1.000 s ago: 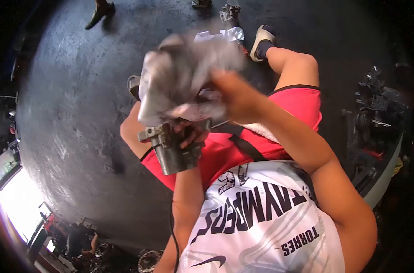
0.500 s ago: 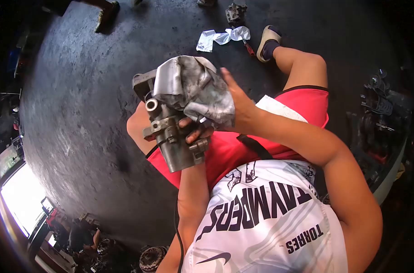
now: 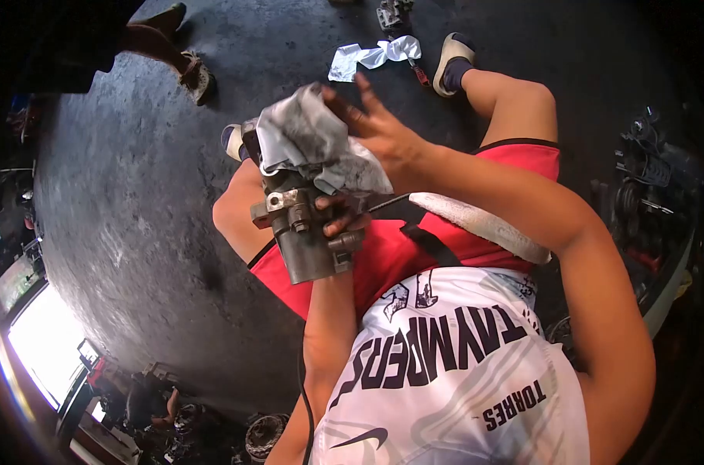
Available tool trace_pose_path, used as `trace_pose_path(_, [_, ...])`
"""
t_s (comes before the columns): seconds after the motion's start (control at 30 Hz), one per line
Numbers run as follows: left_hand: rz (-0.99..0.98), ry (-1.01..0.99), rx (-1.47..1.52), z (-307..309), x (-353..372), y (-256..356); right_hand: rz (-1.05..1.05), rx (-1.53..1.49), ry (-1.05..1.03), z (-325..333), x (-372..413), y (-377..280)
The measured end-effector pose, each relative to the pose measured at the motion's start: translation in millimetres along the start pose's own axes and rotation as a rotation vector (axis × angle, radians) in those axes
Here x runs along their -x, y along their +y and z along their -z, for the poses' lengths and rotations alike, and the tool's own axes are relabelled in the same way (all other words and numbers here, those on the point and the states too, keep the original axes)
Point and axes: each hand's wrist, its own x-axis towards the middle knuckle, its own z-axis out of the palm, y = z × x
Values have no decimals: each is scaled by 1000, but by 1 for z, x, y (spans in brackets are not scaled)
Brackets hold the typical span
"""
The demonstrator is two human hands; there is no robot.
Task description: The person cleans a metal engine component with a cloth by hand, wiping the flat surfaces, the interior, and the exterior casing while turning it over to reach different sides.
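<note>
Dark concrete floor (image 3: 135, 194) fills the frame from 9 to 1 o'clock, stained and scuffed; a heap of dark machine parts (image 3: 646, 194) sits at 3 o'clock, well apart from the hands; detail there is too dim to tell.

Red shorts (image 3: 383, 256) at centre, the person seated with knees drawn up; a white towel (image 3: 484, 225) lies across the thigh toward 3 o'clock.

Grey metal housing (image 3: 305, 240) just left of centre, held up above the lap, tilted, with lugs and fittings along its 9 o'clock side; greasy.

Dirty grey rag (image 3: 305, 139) lies over the housing's upper end, at 12 o'clock from it, touching and covering the top.

Right hand (image 3: 383, 139) comes in from 3 o'clock; fingers straight and splayed, not curled, palm pressed against the rag; whether the thumb pinches the cloth cannot be told.

Left hand (image 3: 340, 221) comes up from 6 o'clock; fingers wrapped tight round the housing's 3 o'clock side, bearing it.

Crumpled white cloth (image 3: 371, 56) on the floor at 12 o'clock; another person's sandalled foot (image 3: 193, 77) at 11 o'clock; a small metal casting (image 3: 391, 14) at the top edge, just beyond the cloth; a red-handled tool (image 3: 419, 74) just beside the cloth, on its 3 o'clock side.
</note>
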Motion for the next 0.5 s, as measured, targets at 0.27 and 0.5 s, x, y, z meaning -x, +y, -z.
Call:
trace_pose_path(0.27, [6,0,40,6,-6,0,-478,-993,-283,8,11,-6])
trace_pose_path(0.5, [2,123,24,-8,-8,-10,-431,-507,349,-6,-1,26])
